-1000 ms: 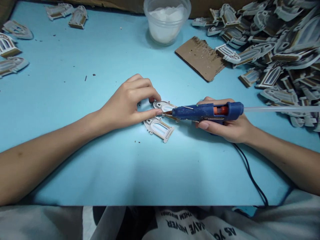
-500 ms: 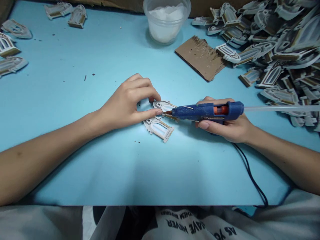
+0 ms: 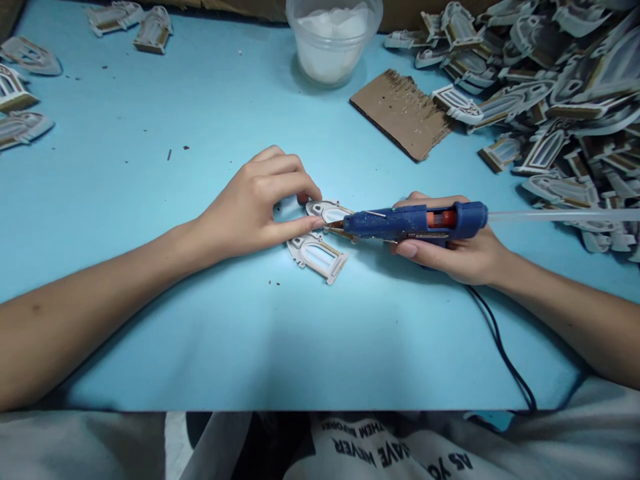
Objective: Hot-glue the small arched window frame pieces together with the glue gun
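A blue hot glue gun (image 3: 385, 223) is in my right hand (image 3: 460, 257), its nozzle pointing left and a clear glue stick (image 3: 560, 216) sticking out of its back. Between thumb and fingers, my left hand (image 3: 270, 200) grips the left end of a small white window-shaped piece (image 3: 330, 211). The nozzle tip is at this piece, close to my left thumb; the gun covers the piece's right part. Just below lies a second white window-shaped piece (image 3: 317, 259), flat on the table, with an arched opening and a brown edge.
A large heap of similar pieces (image 3: 550, 100) fills the back right. Torn cardboard (image 3: 403, 113) lies beside it, and a clear tub (image 3: 334, 47) with white contents stands at the back. Several pieces (image 3: 25, 127) rest at the far left. A black cord (image 3: 500, 340) trails to the table's front edge.
Both hands, the glue gun and the two pieces stay in nearly the same place. Only a very slight shift of the view shows.
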Tool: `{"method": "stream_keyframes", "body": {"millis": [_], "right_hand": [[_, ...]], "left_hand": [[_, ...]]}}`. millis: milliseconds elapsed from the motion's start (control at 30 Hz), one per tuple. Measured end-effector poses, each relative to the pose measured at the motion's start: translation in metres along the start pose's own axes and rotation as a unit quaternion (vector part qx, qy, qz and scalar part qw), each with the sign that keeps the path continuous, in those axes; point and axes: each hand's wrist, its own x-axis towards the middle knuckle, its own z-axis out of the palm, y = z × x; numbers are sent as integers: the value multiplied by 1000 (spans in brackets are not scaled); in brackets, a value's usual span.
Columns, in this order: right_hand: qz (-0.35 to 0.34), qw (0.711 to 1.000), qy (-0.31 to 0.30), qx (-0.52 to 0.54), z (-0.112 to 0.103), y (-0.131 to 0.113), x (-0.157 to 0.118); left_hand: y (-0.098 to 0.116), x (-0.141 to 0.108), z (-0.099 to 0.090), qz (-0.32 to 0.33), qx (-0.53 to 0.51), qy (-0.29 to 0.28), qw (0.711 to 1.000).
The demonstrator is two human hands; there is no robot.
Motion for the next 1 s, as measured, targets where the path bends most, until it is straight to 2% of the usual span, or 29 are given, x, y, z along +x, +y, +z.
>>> {"method": "stream_keyframes", "body": {"millis": [300, 1000], "right_hand": [[3, 1000, -15, 5, -2, 1, 0], [14, 1000, -8, 11, -3, -3, 3]], "left_hand": [[1, 1, 0, -7, -2, -5, 1000], [2, 2, -2, -33, -22, -17, 999]]}}
